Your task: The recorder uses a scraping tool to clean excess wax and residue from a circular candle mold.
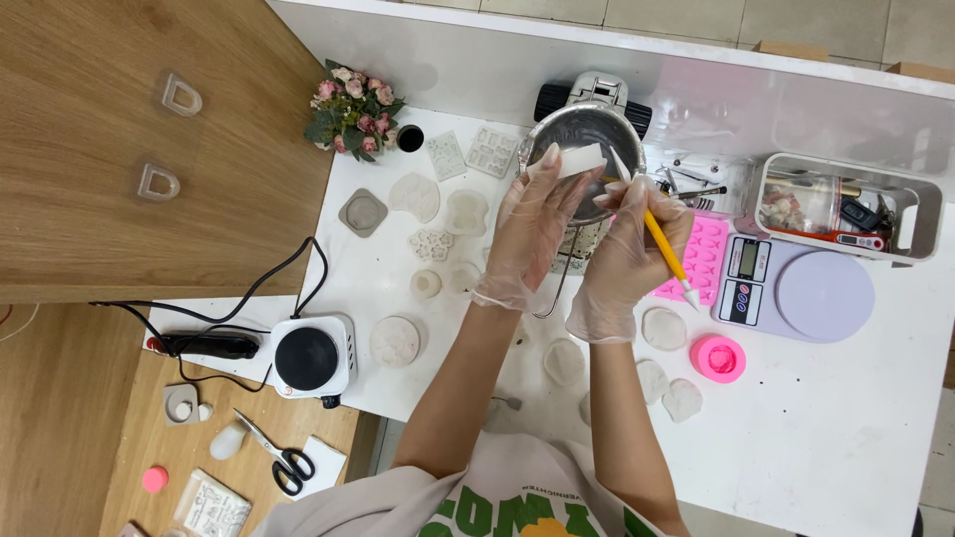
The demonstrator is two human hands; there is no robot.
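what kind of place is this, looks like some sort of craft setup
Probably a small craft workbench for casting soap or wax. A white table holds many translucent silicone moulds, a small white electric hot plate and a lilac digital scale. Gloved hands hold a white block over a steel pot.

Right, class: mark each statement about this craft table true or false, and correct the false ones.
1. The left hand holds a white block over the metal pot. True.
2. The right hand holds a pair of scissors. False: it holds a yellow-handled knife; the scissors lie on the wooden floor area at lower left.
3. Both hands wear clear gloves. True.
4. The small hot plate has the pot standing on it. False: nothing stands on it; the pot is further back on the white table.
5. The digital scale lies right of the pink mould tray. True.
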